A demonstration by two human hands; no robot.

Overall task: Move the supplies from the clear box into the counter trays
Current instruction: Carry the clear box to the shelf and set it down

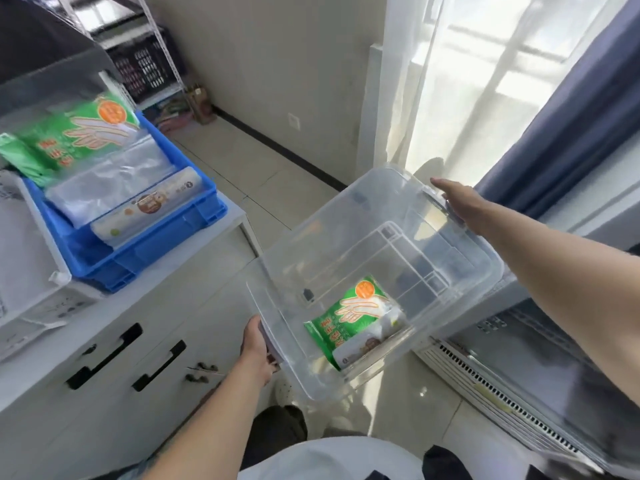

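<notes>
I hold a clear plastic box (398, 216) in the air, tilted, to the right of the counter. My left hand (257, 344) grips its near left rim, and my right hand (460, 204) grips its far right handle. Inside, in the low corner, lie a green glove packet (349, 311) and a white roll box (367, 348) partly beneath it. On the counter a blue tray (149, 244) holds another green glove packet (83, 133), clear plastic bags (110, 181) and a white roll box (149, 206).
A white tray (31, 271) stands left of the blue one on the white counter (145, 289), which has drawers with black handles. A radiator cover (502, 403) runs along the right under a curtained window. Tiled floor lies ahead, and a black crate sits on a far shelf.
</notes>
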